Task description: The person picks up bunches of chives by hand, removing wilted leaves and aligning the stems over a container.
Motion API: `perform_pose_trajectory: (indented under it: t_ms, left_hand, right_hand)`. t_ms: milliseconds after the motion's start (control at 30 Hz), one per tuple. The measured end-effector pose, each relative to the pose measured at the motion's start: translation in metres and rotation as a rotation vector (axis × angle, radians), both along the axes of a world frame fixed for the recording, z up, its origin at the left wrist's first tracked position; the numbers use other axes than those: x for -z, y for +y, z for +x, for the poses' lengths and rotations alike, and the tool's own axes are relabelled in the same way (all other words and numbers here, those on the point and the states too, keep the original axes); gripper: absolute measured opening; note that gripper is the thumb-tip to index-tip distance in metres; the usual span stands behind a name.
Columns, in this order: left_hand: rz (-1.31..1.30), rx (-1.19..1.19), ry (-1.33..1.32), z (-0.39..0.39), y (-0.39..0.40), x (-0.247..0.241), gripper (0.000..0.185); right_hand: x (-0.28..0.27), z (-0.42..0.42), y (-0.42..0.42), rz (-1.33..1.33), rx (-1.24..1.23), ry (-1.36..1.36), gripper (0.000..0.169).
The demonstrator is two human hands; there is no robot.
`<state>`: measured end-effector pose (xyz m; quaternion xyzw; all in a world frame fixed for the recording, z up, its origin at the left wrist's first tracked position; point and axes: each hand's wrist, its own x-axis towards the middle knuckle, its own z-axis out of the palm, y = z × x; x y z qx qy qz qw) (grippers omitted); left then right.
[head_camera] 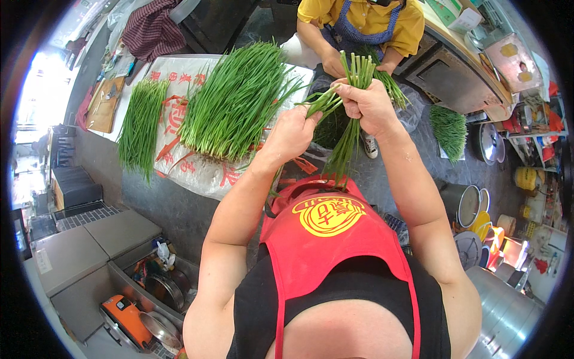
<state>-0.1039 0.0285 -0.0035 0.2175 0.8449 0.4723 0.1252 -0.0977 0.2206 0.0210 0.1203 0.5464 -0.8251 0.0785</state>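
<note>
My right hand (365, 103) grips a bunch of garlic chives (364, 69), its pale stem ends up and its green leaves hanging down towards my red apron (341, 251). A few strands (325, 102) run sideways from that bunch into my left hand (291, 130), whose fingers are closed around them. To the left, a large heap of garlic chives (237, 98) lies on a printed plastic sheet (208, 184). A smaller, neater pile (143, 121) rests at the sheet's left side, its leaves hanging past the edge.
Across from me a person in a yellow shirt (358, 24) handles more chives (390, 87). Another chive pile (448, 130) lies on the right. A wooden board (105, 105) is at far left. Metal pots (462, 204) stand on the right; a sink unit (134, 264) is at lower left.
</note>
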Motion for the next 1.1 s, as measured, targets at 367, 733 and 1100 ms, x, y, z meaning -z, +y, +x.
perform_pose_trajectory:
  t_ms: [367,733,1100]
  left_hand:
    - [-0.406,-0.104,0.355,0.002,0.000,0.013,0.026]
    - [-0.554,-0.117,0.499,0.004,0.002,0.013,0.027]
    - [-0.595,-0.063,0.565,0.005,-0.004,0.007,0.031]
  right_hand:
    - [-0.014,0.001,0.014,0.507,0.024,0.112,0.023]
    - [-0.003,0.010,0.016,0.529,-0.091,0.215,0.017]
    - [0.001,0.014,0.008,0.583,-0.173,0.128,0.008]
